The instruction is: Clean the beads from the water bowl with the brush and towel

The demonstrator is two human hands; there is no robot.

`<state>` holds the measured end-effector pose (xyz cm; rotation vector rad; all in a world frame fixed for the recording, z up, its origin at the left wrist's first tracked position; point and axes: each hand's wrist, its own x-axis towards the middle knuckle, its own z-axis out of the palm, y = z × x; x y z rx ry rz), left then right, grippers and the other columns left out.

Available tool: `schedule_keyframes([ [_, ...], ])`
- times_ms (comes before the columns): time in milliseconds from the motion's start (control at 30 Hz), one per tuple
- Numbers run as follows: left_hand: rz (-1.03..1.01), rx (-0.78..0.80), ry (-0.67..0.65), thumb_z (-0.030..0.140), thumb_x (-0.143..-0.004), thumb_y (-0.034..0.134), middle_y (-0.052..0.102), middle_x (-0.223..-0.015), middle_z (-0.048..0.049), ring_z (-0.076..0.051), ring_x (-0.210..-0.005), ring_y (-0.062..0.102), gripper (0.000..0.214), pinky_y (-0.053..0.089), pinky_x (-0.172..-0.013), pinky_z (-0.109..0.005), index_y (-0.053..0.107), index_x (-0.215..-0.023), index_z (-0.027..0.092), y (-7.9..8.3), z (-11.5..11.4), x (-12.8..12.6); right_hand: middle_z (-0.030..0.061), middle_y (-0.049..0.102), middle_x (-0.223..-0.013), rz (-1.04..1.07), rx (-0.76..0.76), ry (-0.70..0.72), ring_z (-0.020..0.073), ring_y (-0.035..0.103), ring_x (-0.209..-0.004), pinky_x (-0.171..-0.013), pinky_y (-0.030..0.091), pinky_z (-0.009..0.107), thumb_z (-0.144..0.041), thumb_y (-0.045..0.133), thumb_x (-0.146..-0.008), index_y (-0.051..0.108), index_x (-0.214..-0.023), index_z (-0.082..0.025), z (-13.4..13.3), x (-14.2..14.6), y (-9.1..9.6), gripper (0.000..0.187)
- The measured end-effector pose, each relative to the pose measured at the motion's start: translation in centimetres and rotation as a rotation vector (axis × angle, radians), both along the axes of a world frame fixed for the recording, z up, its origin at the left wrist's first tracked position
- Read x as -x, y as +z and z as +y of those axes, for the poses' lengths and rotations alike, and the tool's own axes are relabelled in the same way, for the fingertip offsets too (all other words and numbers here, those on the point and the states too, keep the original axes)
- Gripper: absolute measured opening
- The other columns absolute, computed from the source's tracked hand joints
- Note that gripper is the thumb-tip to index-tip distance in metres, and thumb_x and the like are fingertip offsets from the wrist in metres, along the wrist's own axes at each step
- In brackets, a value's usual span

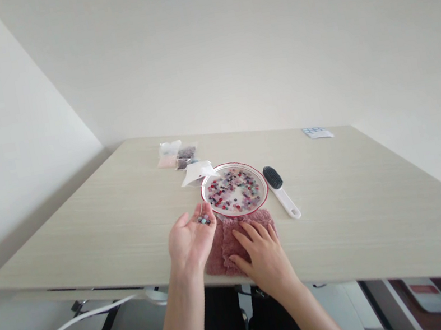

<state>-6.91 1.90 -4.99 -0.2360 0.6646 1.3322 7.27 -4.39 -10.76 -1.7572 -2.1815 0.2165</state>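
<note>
Several small beads (203,220), dark, purple and pale blue, rest on the fingers of my left hand (193,238), which is turned palm up and slightly cupped. My right hand (264,254) lies palm down with its fingers spread on a fluffy pink cloth (221,253). Just beyond both hands is a white plate with a red rim (266,182). Many loose beads (244,180) in red, purple, black and clear tones are scattered in it. The fingertips of my left hand are close to the plate's near left rim.
Right of the plate lies a white-handled brush (283,196) with black bristles. A white paper piece (197,172) overlaps the plate's left edge. Behind it are bags of pale beads (168,156) and dark beads (186,157). A blue-and-white packet (317,132) sits far right. Walls border the table.
</note>
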Motion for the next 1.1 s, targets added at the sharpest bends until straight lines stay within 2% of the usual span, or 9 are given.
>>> schedule_keyframes([
  [167,0.029,-0.117,0.070,0.022,-0.088,0.025,0.053,-0.096,-0.0153,-0.018,-0.083,0.058,0.032,0.053,-0.062,-0.030,0.044,-0.108,0.006,1.2,2.4,-0.9,0.0037,0.049,-0.129,0.055,-0.072,-0.005,0.0276,0.038,-0.119,-0.103,0.022,0.052,-0.041,0.051,-0.079,0.053,-0.118,-0.027,0.0,-0.2,-0.9,0.042],
  [300,0.096,-0.112,0.083,0.025,-0.088,0.023,0.053,-0.096,-0.0168,-0.019,-0.087,0.057,0.038,0.053,-0.062,-0.028,0.043,-0.111,0.003,1.0,4.7,-1.6,0.0039,0.050,-0.128,0.084,-0.088,0.000,0.0277,0.038,-0.119,-0.103,0.022,0.052,-0.039,0.051,-0.079,0.053,-0.118,-0.026,-0.3,-0.1,-1.1,0.041],
  [400,0.131,-0.079,0.094,0.025,-0.088,0.024,0.053,-0.094,-0.0165,-0.019,-0.086,0.056,0.037,0.052,-0.061,-0.026,0.045,-0.109,0.003,0.5,5.9,-2.0,0.0051,0.053,-0.124,0.114,-0.096,0.002,0.0283,0.042,-0.116,-0.100,0.026,0.051,-0.037,0.053,-0.078,0.055,-0.115,-0.024,-0.4,-0.1,-0.3,0.039],
  [467,0.140,-0.069,0.107,0.025,-0.087,0.025,0.054,-0.091,-0.0151,-0.018,-0.084,0.056,0.034,0.051,-0.061,-0.026,0.047,-0.104,0.005,0.2,6.4,-2.0,0.0059,0.060,-0.113,0.170,-0.103,-0.010,0.0246,0.051,-0.106,-0.094,0.036,0.043,-0.032,0.050,-0.081,0.059,-0.107,-0.022,0.1,-0.1,0.9,0.029],
  [567,0.142,-0.076,0.117,0.024,-0.087,0.025,0.054,-0.086,-0.0136,-0.018,-0.080,0.057,0.031,0.050,-0.060,-0.027,0.049,-0.095,0.007,0.2,6.8,-2.0,0.0050,0.065,-0.093,0.276,-0.156,-0.063,0.0178,0.058,-0.088,-0.078,0.044,0.029,-0.025,0.041,-0.086,0.060,-0.095,-0.020,2.6,-0.2,3.3,0.022],
  [667,0.148,-0.081,0.125,0.022,-0.085,0.026,0.053,-0.080,-0.0122,-0.017,-0.074,0.056,0.026,0.049,-0.057,-0.027,0.049,-0.085,0.010,0.5,7.1,-2.0,0.0060,0.063,-0.101,0.313,-0.213,-0.082,0.0170,0.057,-0.092,-0.079,0.042,0.026,-0.021,0.041,-0.085,0.058,-0.100,-0.019,7.4,-0.1,5.0,0.023],
  [833,0.148,-0.149,0.097,0.018,-0.084,0.027,0.052,-0.076,-0.0104,-0.015,-0.070,0.054,0.024,0.048,-0.056,-0.026,0.049,-0.075,0.011,1.0,7.9,-1.9,0.0057,0.066,-0.088,0.239,-0.095,-0.068,0.0185,0.060,-0.084,-0.074,0.042,0.026,-0.023,0.048,-0.080,0.056,-0.110,-0.017,15.0,1.3,5.0,0.031],
  [1000,0.163,-0.156,0.092,0.020,-0.085,0.029,0.053,-0.073,-0.0091,-0.016,-0.072,0.055,0.025,0.048,-0.061,-0.026,0.051,-0.077,0.012,1.2,8.8,-1.9,0.0100,0.061,-0.097,0.210,-0.127,-0.074,0.0166,0.058,-0.085,-0.072,0.039,0.024,-0.024,0.043,-0.082,0.066,-0.092,-0.016,17.7,3.0,4.3,0.026],
  [1100,0.176,-0.159,0.088,0.019,-0.084,0.029,0.052,-0.071,-0.0078,-0.015,-0.068,0.054,0.024,0.047,-0.061,-0.025,0.050,-0.075,0.013,1.1,9.3,-1.9,0.0094,0.063,-0.084,0.197,-0.145,-0.073,0.0154,0.057,-0.077,-0.069,0.037,0.024,-0.023,0.037,-0.085,0.068,-0.076,-0.015,18.2,3.5,4.5,0.033],
])
